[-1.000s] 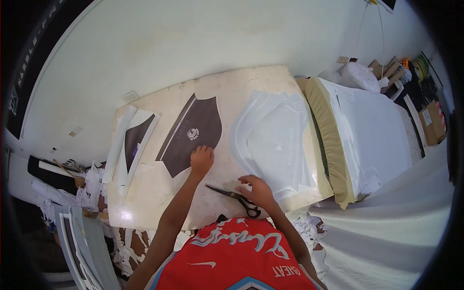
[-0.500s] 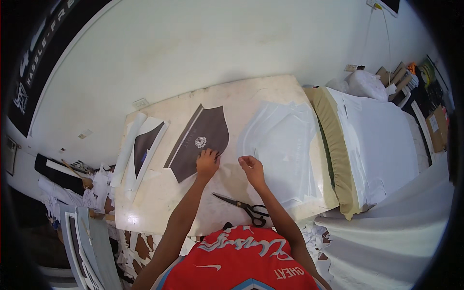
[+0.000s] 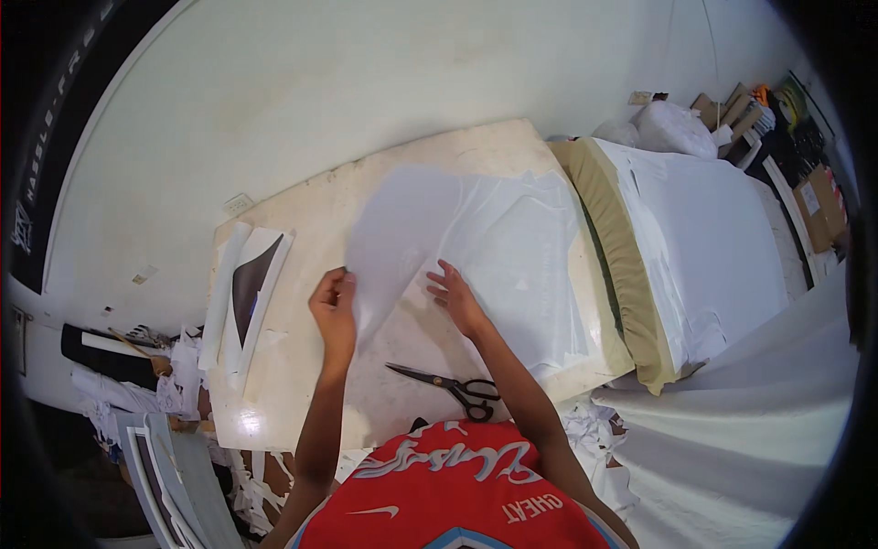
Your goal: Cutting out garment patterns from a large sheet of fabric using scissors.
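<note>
scissors (image 3: 450,384) set down — white sheet (image 3: 402,233) flipped over

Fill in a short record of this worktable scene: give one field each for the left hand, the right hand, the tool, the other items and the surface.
left hand: left hand pinches the edge of a white sheet, lifting it off the table
right hand: right hand lies flat, fingers spread, on the clear film
tool: black-handled scissors, lying apart from both hands, near the front edge
other items: dark shaped cutout on white backing, at the left end
surface: cream table, worn
</note>
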Demonstrator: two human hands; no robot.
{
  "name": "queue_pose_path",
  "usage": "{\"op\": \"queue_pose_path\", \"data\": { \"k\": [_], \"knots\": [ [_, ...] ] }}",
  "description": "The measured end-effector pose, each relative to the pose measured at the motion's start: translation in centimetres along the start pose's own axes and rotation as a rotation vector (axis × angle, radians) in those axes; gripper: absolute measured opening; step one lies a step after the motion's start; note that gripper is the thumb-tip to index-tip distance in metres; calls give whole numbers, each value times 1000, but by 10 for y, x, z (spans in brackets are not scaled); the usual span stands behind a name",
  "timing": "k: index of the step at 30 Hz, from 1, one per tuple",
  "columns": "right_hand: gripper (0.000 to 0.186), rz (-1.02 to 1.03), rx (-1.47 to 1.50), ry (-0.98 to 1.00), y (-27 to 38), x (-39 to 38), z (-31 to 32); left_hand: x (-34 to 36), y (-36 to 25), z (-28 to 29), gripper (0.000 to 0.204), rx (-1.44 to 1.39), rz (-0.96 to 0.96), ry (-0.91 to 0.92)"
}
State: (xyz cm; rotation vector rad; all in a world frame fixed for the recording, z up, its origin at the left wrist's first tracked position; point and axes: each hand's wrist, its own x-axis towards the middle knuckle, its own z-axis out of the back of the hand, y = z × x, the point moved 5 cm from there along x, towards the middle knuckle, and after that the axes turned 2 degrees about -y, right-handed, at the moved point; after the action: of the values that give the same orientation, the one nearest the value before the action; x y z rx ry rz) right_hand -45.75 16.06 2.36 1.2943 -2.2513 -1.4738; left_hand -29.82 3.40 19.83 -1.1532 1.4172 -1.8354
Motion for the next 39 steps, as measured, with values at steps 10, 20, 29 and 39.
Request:
{"op": "queue_pose_path", "data": {
  "k": [10, 20, 29, 39],
  "knots": [
    [57, 464, -279, -360, 81, -64, 69, -46, 126, -32, 17, -354, 486, -68],
    [77, 160, -1209, -844, 71, -136, 171, -104, 170, -106, 31, -102, 908, 495],
    [73, 109, -1436, -895, 105, -89, 180, -65, 172, -143, 34, 331, 442, 498],
    [73, 709, -1723, -687, 157, 43, 126, -90, 133, -245, 77, 807, -527, 631]
  ]
}}
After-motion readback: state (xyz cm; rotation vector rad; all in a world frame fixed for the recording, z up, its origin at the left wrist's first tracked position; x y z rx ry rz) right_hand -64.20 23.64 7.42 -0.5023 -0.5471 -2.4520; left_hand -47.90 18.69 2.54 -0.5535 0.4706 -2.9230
